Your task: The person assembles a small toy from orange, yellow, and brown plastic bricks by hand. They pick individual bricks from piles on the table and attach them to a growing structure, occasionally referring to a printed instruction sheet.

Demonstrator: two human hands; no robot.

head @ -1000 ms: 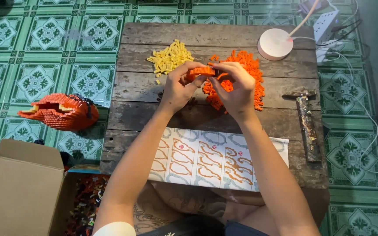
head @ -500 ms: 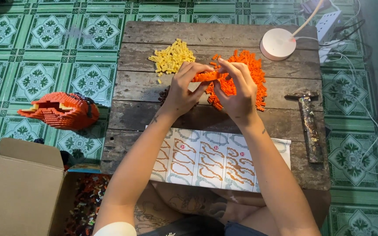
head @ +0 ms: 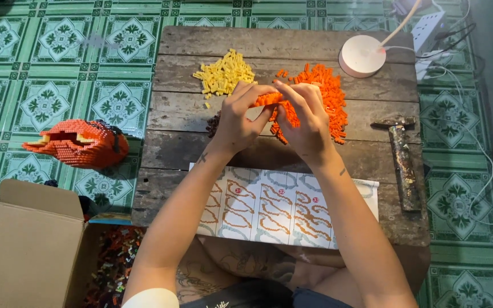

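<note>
Both hands meet over a low wooden table [head: 166,142]. My left hand [head: 237,121] and my right hand [head: 305,118] pinch a small cluster of joined orange pieces [head: 269,98] between their fingertips. Just behind my right hand lies a heap of loose orange pieces [head: 326,91]. A heap of yellow pieces [head: 223,74] sits to the left of it. A few dark pieces [head: 213,122] lie beside my left hand. A printed instruction sheet [head: 269,208] with orange outlines rests at the table's near edge, under my forearms.
A hammer [head: 401,157] lies on the right of the table. A round white lamp base [head: 362,56] and a power strip [head: 429,31] stand at the back right. On the green tiled floor sit an orange block model [head: 78,142] and an open cardboard box [head: 24,245].
Both hands stay at the same spot over the table, fingers shifting slightly on the orange cluster. The view has drifted a little.
</note>
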